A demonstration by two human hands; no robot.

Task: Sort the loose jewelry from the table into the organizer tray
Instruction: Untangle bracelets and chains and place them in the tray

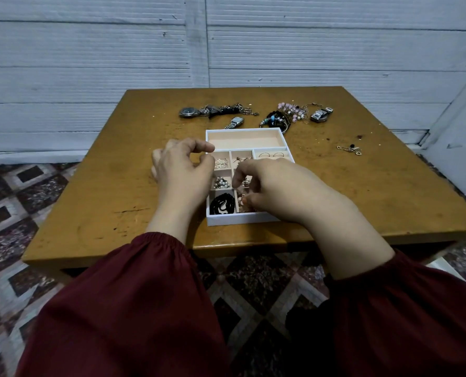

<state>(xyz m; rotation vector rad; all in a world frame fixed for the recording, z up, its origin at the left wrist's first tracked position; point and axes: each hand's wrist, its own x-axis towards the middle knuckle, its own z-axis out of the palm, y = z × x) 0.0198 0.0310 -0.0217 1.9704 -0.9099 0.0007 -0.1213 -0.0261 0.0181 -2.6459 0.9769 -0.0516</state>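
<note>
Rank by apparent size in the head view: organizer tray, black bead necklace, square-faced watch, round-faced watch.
1. organizer tray, largest.
2. black bead necklace, though nearer the camera.
3. square-faced watch and round-faced watch look alike; not ranked.

The right grip point(269, 186) covers the compartments of the tray point(242, 221) beneath it, and whether its curled fingertips pinch anything there is hidden. The left grip point(182, 170) hides the tray wall under it. The tangled heap point(283, 115) beyond both grips is too small to separate; both sleeves point(123, 308) run off the bottom edge
</note>
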